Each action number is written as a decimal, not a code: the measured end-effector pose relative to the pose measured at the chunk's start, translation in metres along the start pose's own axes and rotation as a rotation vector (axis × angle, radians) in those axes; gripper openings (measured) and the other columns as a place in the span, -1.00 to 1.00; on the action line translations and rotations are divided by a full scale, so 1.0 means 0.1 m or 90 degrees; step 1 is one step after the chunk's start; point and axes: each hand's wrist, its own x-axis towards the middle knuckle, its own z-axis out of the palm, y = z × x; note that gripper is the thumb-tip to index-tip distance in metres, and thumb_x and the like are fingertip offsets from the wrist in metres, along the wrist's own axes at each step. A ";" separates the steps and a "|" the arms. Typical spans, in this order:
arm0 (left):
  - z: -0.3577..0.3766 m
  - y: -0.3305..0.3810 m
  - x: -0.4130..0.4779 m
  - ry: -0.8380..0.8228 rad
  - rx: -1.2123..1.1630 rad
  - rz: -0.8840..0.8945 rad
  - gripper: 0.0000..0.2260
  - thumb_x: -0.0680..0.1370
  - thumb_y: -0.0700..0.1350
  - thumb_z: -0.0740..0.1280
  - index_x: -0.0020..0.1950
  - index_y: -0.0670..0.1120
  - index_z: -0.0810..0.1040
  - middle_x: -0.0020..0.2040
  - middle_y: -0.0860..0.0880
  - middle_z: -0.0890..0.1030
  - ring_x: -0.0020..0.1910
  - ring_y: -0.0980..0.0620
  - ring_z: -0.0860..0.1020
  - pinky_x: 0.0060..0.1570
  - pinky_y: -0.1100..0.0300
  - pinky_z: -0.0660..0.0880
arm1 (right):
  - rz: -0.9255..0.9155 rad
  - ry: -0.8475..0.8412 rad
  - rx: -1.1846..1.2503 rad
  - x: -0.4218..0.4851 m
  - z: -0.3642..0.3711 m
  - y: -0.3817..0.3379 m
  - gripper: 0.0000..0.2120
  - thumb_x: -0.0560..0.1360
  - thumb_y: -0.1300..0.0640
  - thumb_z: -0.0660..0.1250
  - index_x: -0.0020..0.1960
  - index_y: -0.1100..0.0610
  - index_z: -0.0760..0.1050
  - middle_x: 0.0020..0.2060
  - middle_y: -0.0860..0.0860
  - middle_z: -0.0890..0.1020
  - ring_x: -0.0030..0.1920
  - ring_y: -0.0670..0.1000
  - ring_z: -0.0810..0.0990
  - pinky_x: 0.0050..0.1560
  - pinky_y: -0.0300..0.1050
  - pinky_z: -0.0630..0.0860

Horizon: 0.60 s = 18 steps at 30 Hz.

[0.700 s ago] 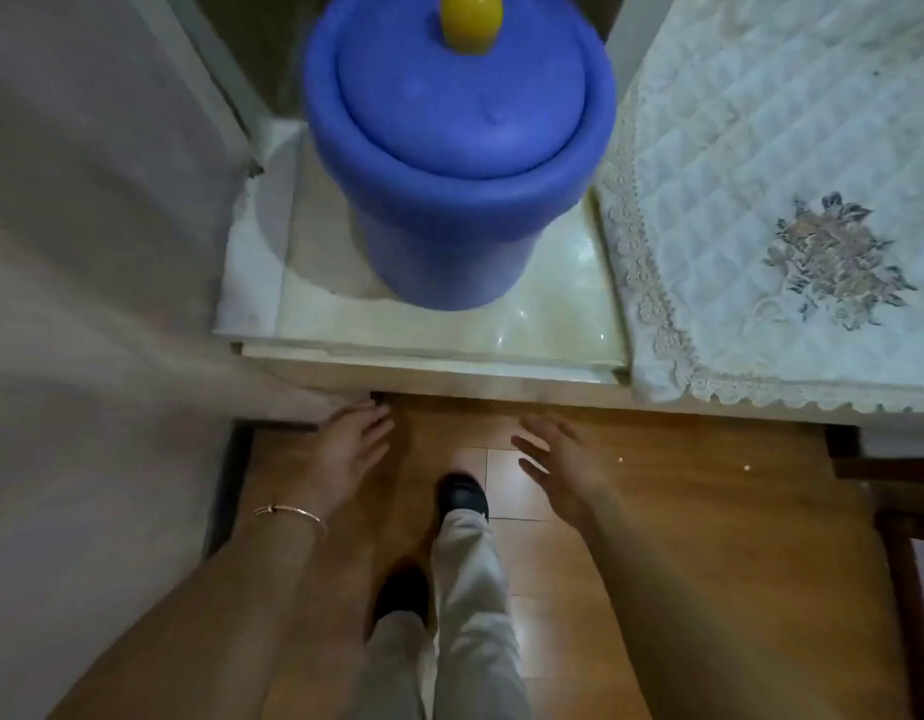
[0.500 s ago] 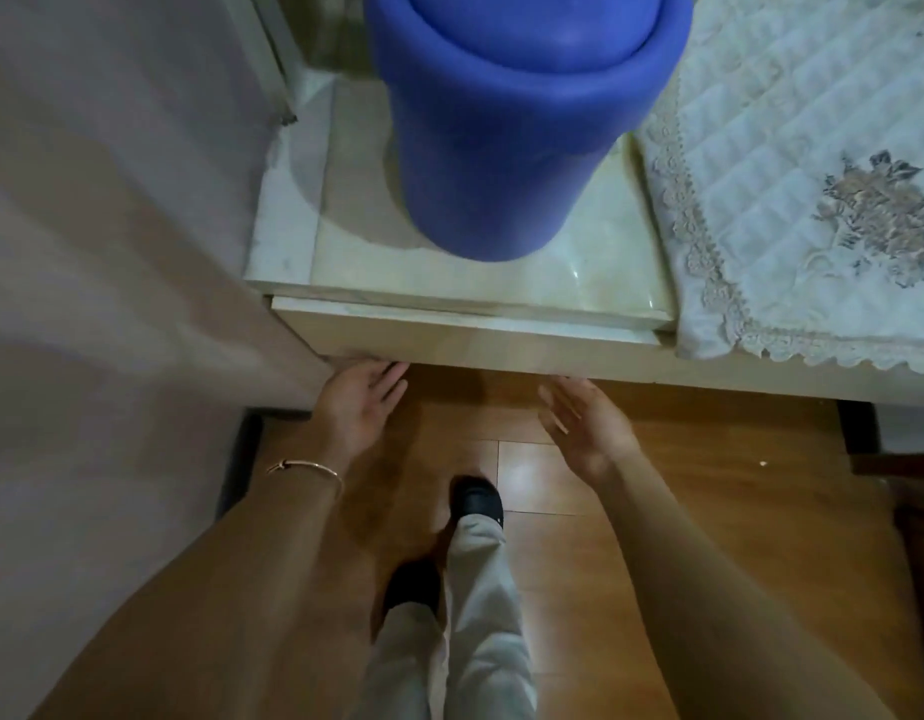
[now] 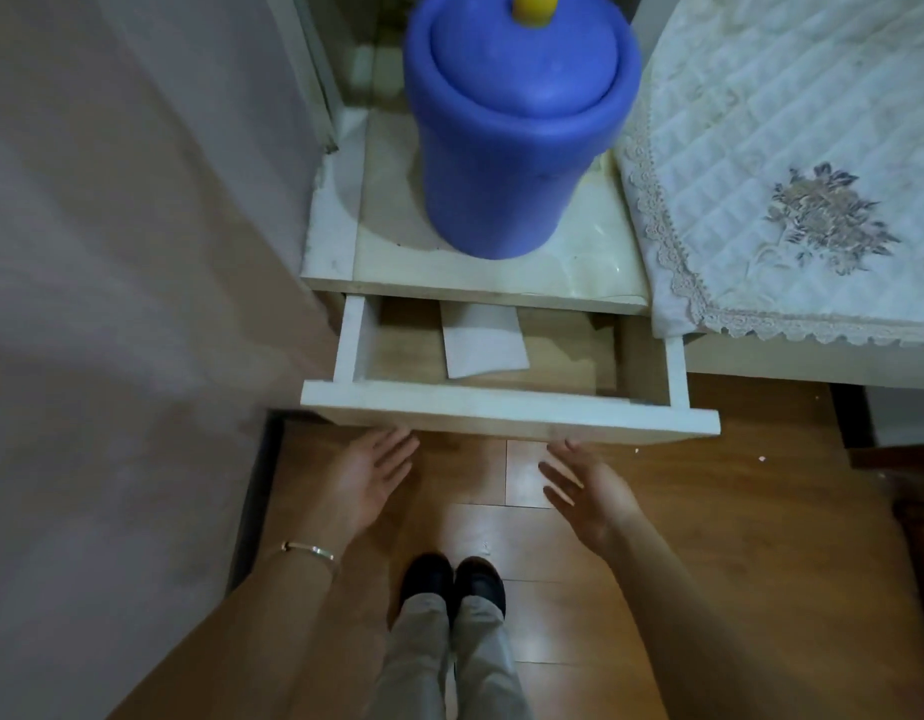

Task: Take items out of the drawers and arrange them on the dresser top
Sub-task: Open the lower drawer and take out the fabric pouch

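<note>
The top drawer of the small white dresser stands pulled out below the marble-look dresser top. Inside it lies a white folded paper on the wooden bottom; the back of the drawer is hidden under the top. My left hand is just below the drawer front at its left, fingers spread, holding nothing. My right hand hangs below the front near the middle, fingers apart and empty. A big blue lidded bucket with a yellow knob stands on the dresser top.
A bed with a white quilted lace-edged cover adjoins the dresser on the right. A pale wall closes the left side. My two feet in dark shoes stand on the wooden floor. A dark wooden piece sits at the right edge.
The drawer, shut before, has slid out toward me. Both hands have come back from under the dresser edge and now hang just below the drawer front. My feet stand together.
</note>
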 end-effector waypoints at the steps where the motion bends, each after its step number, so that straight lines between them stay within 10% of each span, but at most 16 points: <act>1: -0.02 -0.03 -0.13 0.053 0.072 0.038 -0.81 0.59 -0.19 0.15 0.16 -0.17 0.46 0.15 -0.09 0.53 0.03 -0.04 0.54 0.15 0.07 0.39 | -0.014 0.017 -0.081 -0.13 -0.02 0.04 -0.64 0.58 0.19 0.15 0.36 0.16 0.29 0.22 0.09 0.50 0.19 0.12 0.50 0.28 0.04 0.39; 4: -0.11 0.01 -0.60 0.304 0.299 0.308 -0.74 0.55 -0.21 0.18 0.23 -0.18 0.45 0.05 -0.11 0.57 0.03 -0.07 0.53 0.09 0.02 0.45 | -0.214 0.096 -0.378 -0.59 -0.07 0.05 -0.74 0.54 0.20 0.22 0.22 0.13 0.45 0.04 0.05 0.59 0.03 0.03 0.56 0.18 0.02 0.47; 8: -0.04 0.25 -1.06 0.214 0.598 0.704 -0.73 0.53 -0.30 0.22 0.23 -0.22 0.44 0.19 -0.07 0.44 0.15 0.12 0.40 0.22 0.23 0.35 | -0.531 0.176 -0.546 -0.98 -0.02 -0.26 -0.79 0.50 0.23 0.27 0.13 0.13 0.53 -0.03 -0.06 0.60 0.01 -0.07 0.53 0.09 -0.13 0.47; 13: 0.15 0.36 -0.91 0.021 1.043 0.657 -0.63 0.60 -0.04 0.12 0.37 -0.14 0.35 0.38 -0.10 0.41 0.37 -0.06 0.33 0.36 0.09 0.24 | -0.586 0.183 -0.832 -0.68 0.03 -0.56 -0.73 0.50 0.12 0.28 0.11 0.26 0.54 0.09 0.16 0.60 0.17 0.16 0.50 0.18 -0.03 0.42; 18: 0.15 0.30 -0.94 0.006 1.021 0.599 -0.65 0.60 -0.06 0.15 0.34 -0.16 0.39 0.33 -0.11 0.47 0.34 -0.08 0.35 0.41 0.05 0.21 | -0.574 0.137 -0.855 -0.70 -0.10 -0.35 -0.67 0.53 0.06 0.23 0.22 0.20 0.48 0.15 0.12 0.59 0.22 0.11 0.47 0.26 -0.06 0.37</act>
